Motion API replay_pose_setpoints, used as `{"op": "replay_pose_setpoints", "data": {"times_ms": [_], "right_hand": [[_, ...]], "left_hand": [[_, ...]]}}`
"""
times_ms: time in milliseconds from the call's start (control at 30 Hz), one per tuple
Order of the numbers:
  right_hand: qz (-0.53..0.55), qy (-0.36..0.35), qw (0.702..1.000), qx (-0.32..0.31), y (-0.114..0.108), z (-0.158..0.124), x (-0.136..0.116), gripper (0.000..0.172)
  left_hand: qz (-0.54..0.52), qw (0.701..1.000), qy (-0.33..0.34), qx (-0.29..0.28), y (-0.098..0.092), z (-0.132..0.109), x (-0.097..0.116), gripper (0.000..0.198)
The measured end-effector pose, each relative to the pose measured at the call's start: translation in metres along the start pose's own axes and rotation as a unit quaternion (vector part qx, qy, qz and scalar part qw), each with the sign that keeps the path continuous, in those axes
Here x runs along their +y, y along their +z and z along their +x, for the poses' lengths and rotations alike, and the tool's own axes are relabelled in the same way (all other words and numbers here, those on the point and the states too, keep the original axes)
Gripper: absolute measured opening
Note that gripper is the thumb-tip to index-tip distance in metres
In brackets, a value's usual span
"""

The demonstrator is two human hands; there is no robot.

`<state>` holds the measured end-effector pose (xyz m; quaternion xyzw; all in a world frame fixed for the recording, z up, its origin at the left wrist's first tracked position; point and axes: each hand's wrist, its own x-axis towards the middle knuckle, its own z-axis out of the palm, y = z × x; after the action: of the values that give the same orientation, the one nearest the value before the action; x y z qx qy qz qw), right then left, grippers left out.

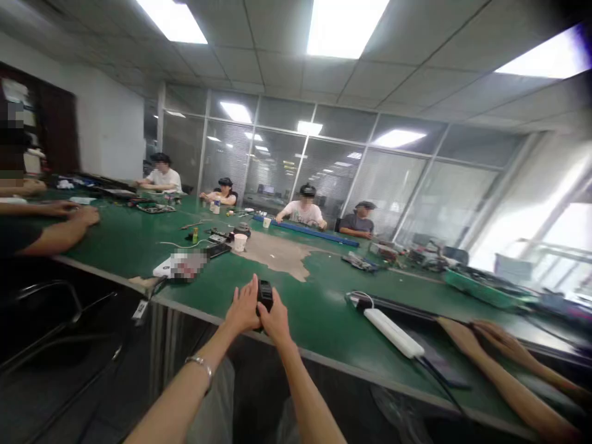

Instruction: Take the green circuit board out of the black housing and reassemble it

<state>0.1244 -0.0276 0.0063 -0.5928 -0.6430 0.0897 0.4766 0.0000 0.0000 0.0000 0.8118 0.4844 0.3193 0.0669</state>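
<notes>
The person's left hand point(243, 308) and right hand point(276, 322) were closed together around a small black handheld device point(265, 295), gripping it from either side with the fingers curled against it, though its exact kind was too dark to tell. The device sat just above the near edge of a long table topped with a green mat point(324, 324). A silver bracelet point(200, 365) circled the left wrist. To the right on the mat lay a white power strip point(393, 333), and beyond it a co-worker's hands point(502, 341) rested at the near edge, not far from a green tray point(481, 288). On the left, another co-worker's hand point(83, 216) lay flat on the mat. Farther off stood a white cup point(240, 242) beside a worn tan patch point(277, 256) of the mat, with a long blue strip point(305, 231) and circuit boards point(156, 208) nearby, while four seated people point(303, 213) lined the far side before a glass partition point(277, 160)
</notes>
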Motion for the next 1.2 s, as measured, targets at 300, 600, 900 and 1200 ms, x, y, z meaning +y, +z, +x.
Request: {"op": "replay_pose_setpoints", "data": {"times_ms": [300,600,900,1200], "right_hand": [[-0.038,0.030,0.993,0.111,-0.027,0.018,0.002,0.065],[-0.136,0.056,0.987,0.066,-0.026,-0.003,0.054,0.072],[-0.119,0.065,0.988,0.076,-0.030,0.004,0.041,0.066],[-0.053,-0.021,0.998,0.026,-0.017,0.010,-0.009,0.058]], "left_hand": [[0.005,1.000,0.006,-0.018,-0.004,0.001,0.004,0.120],[0.013,1.000,0.005,-0.021,-0.002,0.003,-0.001,0.122],[0.005,1.000,-0.006,-0.024,-0.002,0.005,-0.001,0.125],[-0.013,1.000,-0.002,-0.027,-0.008,0.000,0.002,0.114]]}}
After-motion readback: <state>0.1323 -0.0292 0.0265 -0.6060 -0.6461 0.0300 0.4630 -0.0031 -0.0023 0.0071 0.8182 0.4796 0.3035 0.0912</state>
